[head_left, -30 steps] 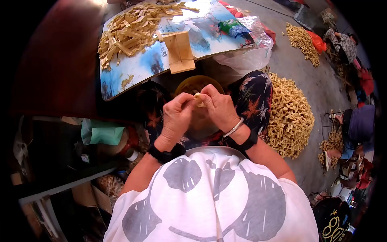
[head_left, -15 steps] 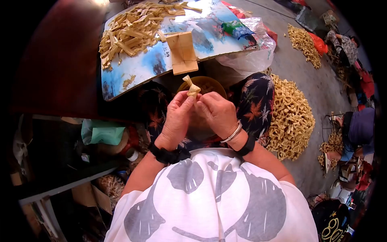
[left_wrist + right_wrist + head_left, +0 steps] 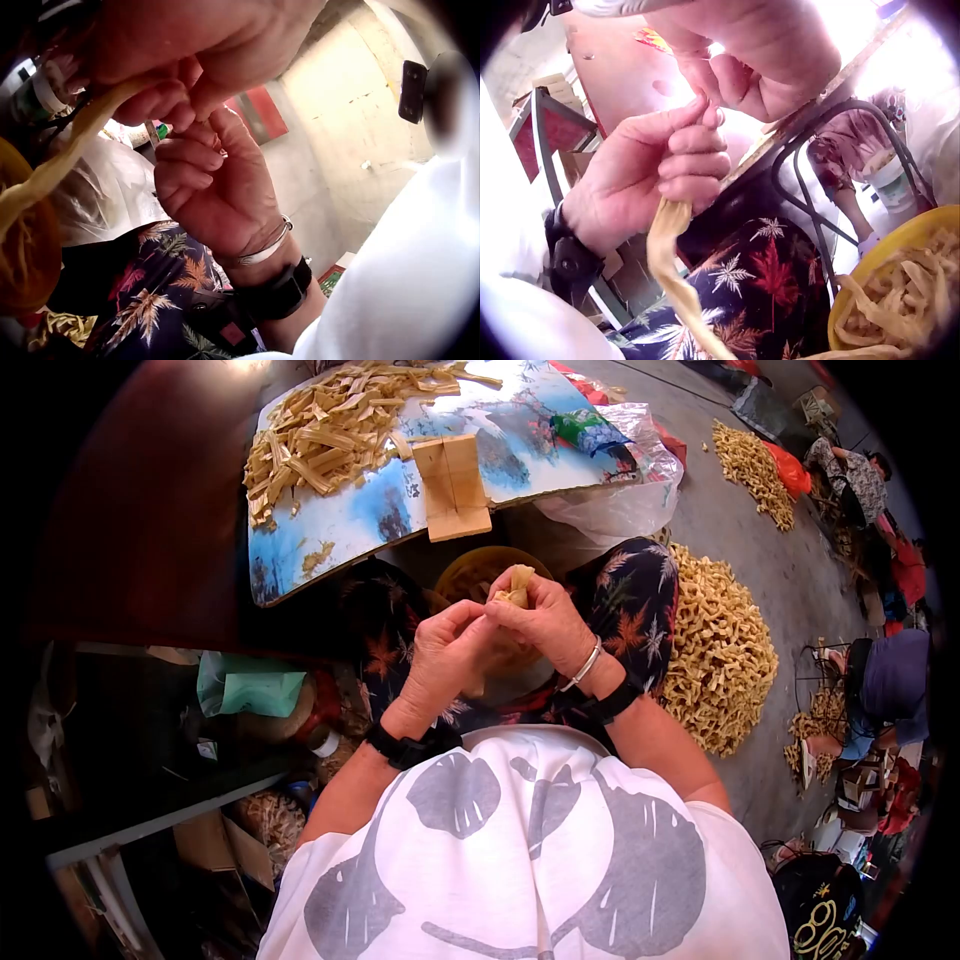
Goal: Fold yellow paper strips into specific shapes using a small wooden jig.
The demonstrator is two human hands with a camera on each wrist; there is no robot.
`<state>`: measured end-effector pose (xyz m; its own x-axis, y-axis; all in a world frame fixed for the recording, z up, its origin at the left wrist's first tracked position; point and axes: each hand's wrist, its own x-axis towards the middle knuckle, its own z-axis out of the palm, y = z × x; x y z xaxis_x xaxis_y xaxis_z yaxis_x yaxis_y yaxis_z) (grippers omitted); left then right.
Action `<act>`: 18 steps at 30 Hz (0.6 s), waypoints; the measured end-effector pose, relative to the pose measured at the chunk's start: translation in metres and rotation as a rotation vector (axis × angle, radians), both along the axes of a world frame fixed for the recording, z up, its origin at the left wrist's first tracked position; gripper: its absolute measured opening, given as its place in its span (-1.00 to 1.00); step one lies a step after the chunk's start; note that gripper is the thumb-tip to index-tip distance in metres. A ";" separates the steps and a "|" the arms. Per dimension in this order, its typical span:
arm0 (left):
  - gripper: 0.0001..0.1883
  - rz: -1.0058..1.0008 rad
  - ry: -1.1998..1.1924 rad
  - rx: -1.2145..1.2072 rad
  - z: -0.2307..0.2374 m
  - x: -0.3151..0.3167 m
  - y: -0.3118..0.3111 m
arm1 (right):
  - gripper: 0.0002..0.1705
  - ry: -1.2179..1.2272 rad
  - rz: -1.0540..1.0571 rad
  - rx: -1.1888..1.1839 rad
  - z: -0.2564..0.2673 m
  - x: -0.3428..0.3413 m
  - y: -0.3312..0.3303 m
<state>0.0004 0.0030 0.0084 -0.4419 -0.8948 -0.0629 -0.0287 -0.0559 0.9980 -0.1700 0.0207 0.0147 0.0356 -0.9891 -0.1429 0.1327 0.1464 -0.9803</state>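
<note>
While both hands meet fingertip to fingertip above the lap, the pale strip (image 3: 664, 259) runs between them. Left hand (image 3: 437, 655): thumb and forefinger pinching, other fingers curled round the strip, whose tail hangs loose below the fist, in front of the patterned trousers (image 3: 769, 277). Right hand (image 3: 548, 628): thumb and fingers pinch a folded part, its end (image 3: 521, 577) poking up between them. Exact hold at the meeting point hidden by the fingers — cannot tell how the strip crosses there. Yellow bowl (image 3: 889, 238) near, just beyond the hands, more strips inside. Weak spot, my reading: the pinch is small and crowded. Should either thumb slacken while the other hand pulls, the fold could spring open; a hard or twisting tug could split the strip along its length. The tail is unheld — if the hands drop, it could catch among the strips in the bowl.
</note>
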 end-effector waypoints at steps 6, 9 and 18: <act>-0.84 -0.059 -0.018 0.140 0.002 0.021 0.003 | -0.90 -0.137 0.016 0.132 -0.004 -0.015 0.004; -0.83 -0.087 -0.001 0.267 0.003 0.022 -0.007 | -0.91 -0.144 0.003 0.168 -0.005 -0.014 -0.003; -0.85 0.055 -0.266 -0.453 0.034 0.003 -0.101 | -0.80 0.370 -0.209 -0.319 0.032 -0.016 -0.084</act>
<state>0.0039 -0.0984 0.0424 -0.4152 -0.8797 0.2316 -0.2937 0.3706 0.8811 -0.1865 -0.0629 0.0472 -0.1624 -0.9660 0.2009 -0.2361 -0.1597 -0.9585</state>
